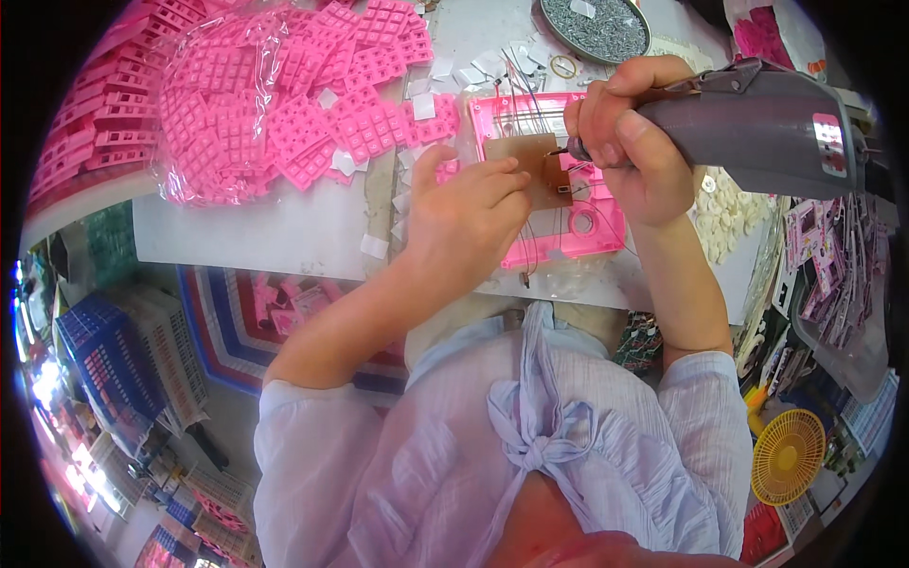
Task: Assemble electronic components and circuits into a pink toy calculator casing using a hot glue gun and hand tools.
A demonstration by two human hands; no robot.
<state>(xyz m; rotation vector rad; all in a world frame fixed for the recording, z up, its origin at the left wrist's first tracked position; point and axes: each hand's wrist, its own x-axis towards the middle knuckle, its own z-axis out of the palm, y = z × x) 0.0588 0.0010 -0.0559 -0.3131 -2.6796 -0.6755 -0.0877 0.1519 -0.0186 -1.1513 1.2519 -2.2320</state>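
Note:
A pink plastic housing (606, 227) lies on the table in front of me, with a brown circuit board (535, 156) and thin wires over it. My left hand (469, 208) has its bent fingertips on the left part of the board, holding it against the housing. Wrapped round the front of a dark grey electric screwdriver (748, 133) is my right hand (639, 142). The tool lies nearly level, its thin tip pointing left and meeting the board's right part. Whether a screw sits under the tip is too small to tell.
Pink keypad-like plastic parts (369, 123) pile up at the left, some in a clear bag (218, 123). A round tray (625, 47) of small metal screws stands at the back. Cream-coloured small pieces (729, 218) lie right. A yellow basket (788, 454) is lower right.

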